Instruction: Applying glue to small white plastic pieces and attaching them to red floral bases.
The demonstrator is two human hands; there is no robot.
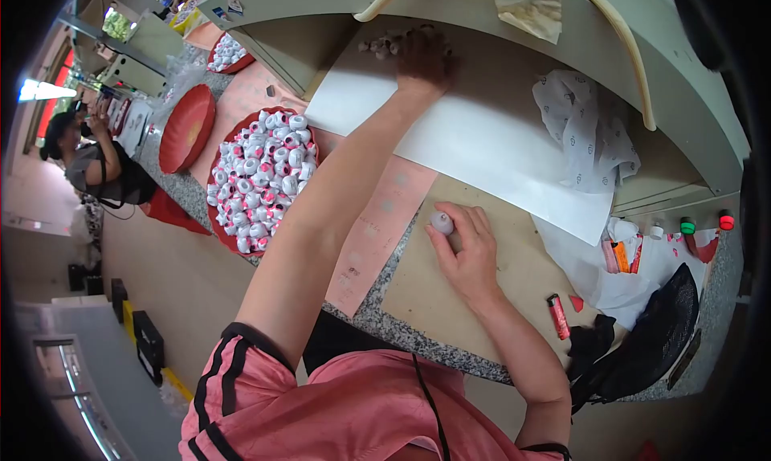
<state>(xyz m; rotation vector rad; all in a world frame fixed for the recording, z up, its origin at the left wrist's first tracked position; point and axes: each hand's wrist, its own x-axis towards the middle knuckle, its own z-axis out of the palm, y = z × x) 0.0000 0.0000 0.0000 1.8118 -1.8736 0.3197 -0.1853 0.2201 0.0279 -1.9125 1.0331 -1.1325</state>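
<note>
My left hand reaches deep into the open grey-green cabinet. It is over a small heap of pale rounded pieces at the back of a white sheet. Its fingers are dark and blurred, so their grip is unclear. Nearer to me, my right hand pinches a small whitish rounded piece between thumb and fingers, just above a tan board. Left of my left forearm, a red basin is heaped with small white rounded pieces showing pink and dark patches.
Crumpled printed white film lies on the sheet's right part. A red lighter and black mesh cloth sit at the right. Green and red buttons line the cabinet front. Another red basin stands left; a person is beyond.
</note>
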